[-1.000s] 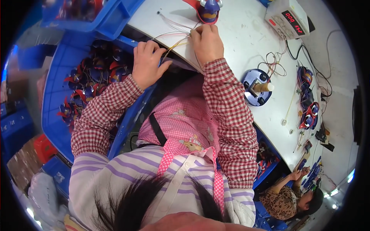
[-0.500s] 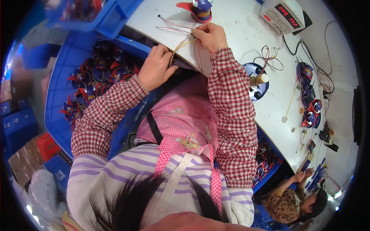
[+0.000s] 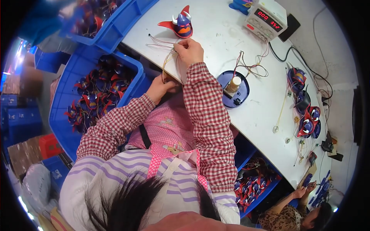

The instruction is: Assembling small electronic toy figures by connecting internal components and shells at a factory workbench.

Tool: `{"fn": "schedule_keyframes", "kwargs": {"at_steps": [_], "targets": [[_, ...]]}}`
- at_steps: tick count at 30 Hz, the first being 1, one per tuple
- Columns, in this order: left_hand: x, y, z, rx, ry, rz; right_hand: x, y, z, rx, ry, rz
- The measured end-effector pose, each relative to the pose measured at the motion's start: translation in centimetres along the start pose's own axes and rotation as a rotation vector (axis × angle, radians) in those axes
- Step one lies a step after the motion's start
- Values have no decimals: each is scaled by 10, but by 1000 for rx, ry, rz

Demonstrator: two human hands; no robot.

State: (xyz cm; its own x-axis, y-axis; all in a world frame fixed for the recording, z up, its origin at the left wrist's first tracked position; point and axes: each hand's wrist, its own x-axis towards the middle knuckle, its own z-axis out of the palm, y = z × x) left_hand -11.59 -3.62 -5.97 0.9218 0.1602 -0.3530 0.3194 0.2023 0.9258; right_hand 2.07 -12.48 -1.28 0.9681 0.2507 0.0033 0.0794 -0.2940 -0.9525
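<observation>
At the near left edge of the white table, my right hand [image 3: 189, 52] is closed in a pinch on a bundle of thin wires. Loose wire ends [image 3: 162, 41] fan out to the left across the tabletop. Yellowish wires [image 3: 166, 63] run down from the pinch to my left hand [image 3: 158, 89], which is curled round their lower part by the table's edge; its fingertips are partly hidden. Just beyond my right hand stands a purple toy head [image 3: 182, 27] with white horns and a red collar.
Blue bins [image 3: 58, 111] of similar toy heads stand at left and below the table. Right of my arm lies a round purple base [image 3: 239, 92] with a pale cylinder, wired towards a power supply [image 3: 266, 19]. More toy parts [image 3: 306, 100] line the right side. A co-worker [image 3: 285, 213] sits lower right.
The view has shifted, bringing the toy head and power supply more fully into sight. My left hand has dropped towards the table's edge and curled more; my right hand keeps its pinch.
</observation>
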Motion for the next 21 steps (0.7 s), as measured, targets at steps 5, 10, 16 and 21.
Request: {"fn": "schedule_keyframes", "kwargs": {"at_steps": [5, 10, 16, 21], "targets": [[-21, 10, -7, -186, -66, -117, 4, 2, -4, 56, -24, 35], [-44, 29, -19, -322, -51, -133, 4, 7, -3, 65, -45, 32], [-45, 51, -28, -259, -98, -189, 4, 6, -3, 79, -32, -2], [-45, 54, -30, -199, -199, -190, 3, 7, -3, 61, -25, 1]]}}
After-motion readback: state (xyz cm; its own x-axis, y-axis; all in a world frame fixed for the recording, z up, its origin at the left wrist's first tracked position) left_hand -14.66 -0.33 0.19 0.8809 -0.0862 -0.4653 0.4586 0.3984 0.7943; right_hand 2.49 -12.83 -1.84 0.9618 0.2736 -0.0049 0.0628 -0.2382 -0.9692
